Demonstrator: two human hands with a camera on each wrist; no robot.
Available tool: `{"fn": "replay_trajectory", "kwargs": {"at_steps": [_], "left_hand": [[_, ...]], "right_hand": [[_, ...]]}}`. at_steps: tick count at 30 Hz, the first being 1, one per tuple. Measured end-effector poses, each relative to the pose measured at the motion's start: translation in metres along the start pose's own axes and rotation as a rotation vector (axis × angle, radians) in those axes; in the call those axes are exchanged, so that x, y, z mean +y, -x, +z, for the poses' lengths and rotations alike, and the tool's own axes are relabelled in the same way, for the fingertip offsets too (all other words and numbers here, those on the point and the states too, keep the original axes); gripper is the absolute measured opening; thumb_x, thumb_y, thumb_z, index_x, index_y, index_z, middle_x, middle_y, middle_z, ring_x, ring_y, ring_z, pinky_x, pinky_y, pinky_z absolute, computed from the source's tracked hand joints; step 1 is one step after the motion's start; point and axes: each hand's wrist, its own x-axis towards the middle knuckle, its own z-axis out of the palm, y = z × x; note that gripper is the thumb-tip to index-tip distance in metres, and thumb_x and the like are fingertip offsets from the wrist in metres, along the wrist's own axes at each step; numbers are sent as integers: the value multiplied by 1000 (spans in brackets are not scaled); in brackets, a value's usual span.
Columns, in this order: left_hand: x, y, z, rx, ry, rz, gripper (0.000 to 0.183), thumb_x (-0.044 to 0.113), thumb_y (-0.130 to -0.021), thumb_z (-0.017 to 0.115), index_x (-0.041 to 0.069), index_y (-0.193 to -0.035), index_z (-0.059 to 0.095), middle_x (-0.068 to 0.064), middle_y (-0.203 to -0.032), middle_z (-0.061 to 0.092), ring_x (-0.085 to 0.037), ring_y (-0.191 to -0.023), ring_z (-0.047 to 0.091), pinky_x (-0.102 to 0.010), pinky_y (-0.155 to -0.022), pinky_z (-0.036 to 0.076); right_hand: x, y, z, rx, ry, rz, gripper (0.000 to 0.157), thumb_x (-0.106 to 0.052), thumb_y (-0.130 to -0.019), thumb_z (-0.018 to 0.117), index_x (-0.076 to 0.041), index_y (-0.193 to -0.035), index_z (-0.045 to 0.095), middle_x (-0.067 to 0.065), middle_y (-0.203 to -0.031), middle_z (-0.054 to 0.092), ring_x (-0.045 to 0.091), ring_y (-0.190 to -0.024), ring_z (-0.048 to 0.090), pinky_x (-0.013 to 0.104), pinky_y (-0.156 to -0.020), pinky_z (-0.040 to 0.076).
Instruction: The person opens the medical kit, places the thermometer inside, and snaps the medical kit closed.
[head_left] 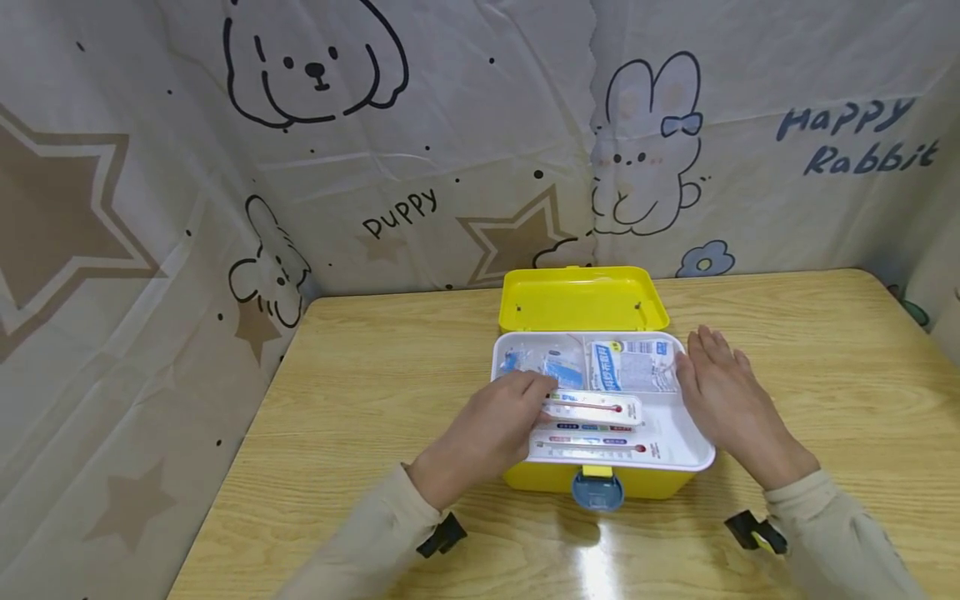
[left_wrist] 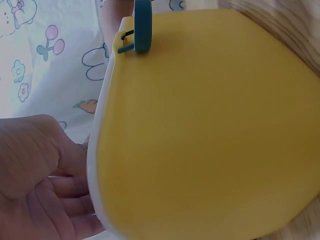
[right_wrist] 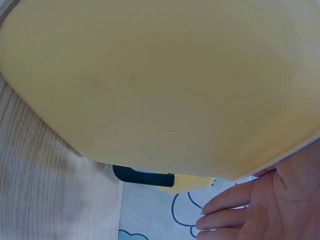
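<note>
A yellow first-aid box point(head_left: 540, 480) stands on the table with a white tray point(head_left: 686, 429) set in its top. My left hand point(head_left: 491, 423) pinches a thermometer pack point(head_left: 592, 408), red bulb to the right, over the tray's front compartment. Beneath it lies another thermometer pack point(head_left: 588, 447). Flat along the tray's right rim rests my right hand point(head_left: 727, 404), fingers straight and holding nothing. A gauze packet point(head_left: 637, 367) fills the back right compartment; clear and blue packets point(head_left: 561, 369) lie in the back left one. The left wrist view shows the left hand point(left_wrist: 42, 175) beside the rim.
Behind the tray the yellow lid point(head_left: 583, 300) is folded back. A blue-grey latch point(head_left: 597, 492) hangs at the box front. The wooden table point(head_left: 375, 375) runs back to a printed cloth point(head_left: 450, 125).
</note>
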Motion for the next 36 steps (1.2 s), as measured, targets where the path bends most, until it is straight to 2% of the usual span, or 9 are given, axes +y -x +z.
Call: {"fn": "replay_trajectory", "kwargs": {"at_steps": [8, 15, 19, 24, 36], "left_hand": [[8, -8, 5, -46, -3, 9, 29, 14, -91, 68, 4, -117, 61, -8, -117, 65, -18, -104, 61, -24, -93, 50], [12, -10, 9, -25, -3, -4, 31, 14, -89, 70, 2, -117, 62, -9, -113, 66, -18, -98, 62, -24, -89, 52], [12, -9, 12, 1, -12, 16, 29, 17, -91, 68, 1, -114, 63, -9, -106, 67, -17, -93, 63, -23, -85, 53], [11, -9, 16, -15, -22, 33, 27, 20, -93, 65, 2, -112, 63, -8, -104, 68, -15, -91, 63, -20, -82, 54], [9, -9, 15, -54, 46, 38, 32, 20, -95, 63, 3, -122, 62, -9, -118, 66, -19, -108, 62, -26, -94, 50]], "right_hand": [[-1, 0, -2, -6, -15, 0, 67, -36, -106, 15, 19, -143, 20, 39, -150, 12, 50, -141, 6, 64, -113, 6], [-2, -1, -2, -19, -13, 4, 66, -36, -105, 15, 18, -144, 19, 38, -150, 12, 49, -141, 5, 63, -113, 5], [-2, -1, -2, -17, -11, 0, 66, -36, -106, 16, 19, -143, 20, 39, -150, 12, 50, -141, 6, 64, -112, 6], [-3, -1, -2, -17, -11, -2, 66, -36, -106, 15, 19, -143, 21, 39, -150, 13, 51, -141, 7, 65, -112, 7], [-2, 0, -2, -18, -19, -3, 67, -36, -105, 14, 20, -143, 21, 38, -150, 12, 50, -141, 7, 63, -113, 7]]}}
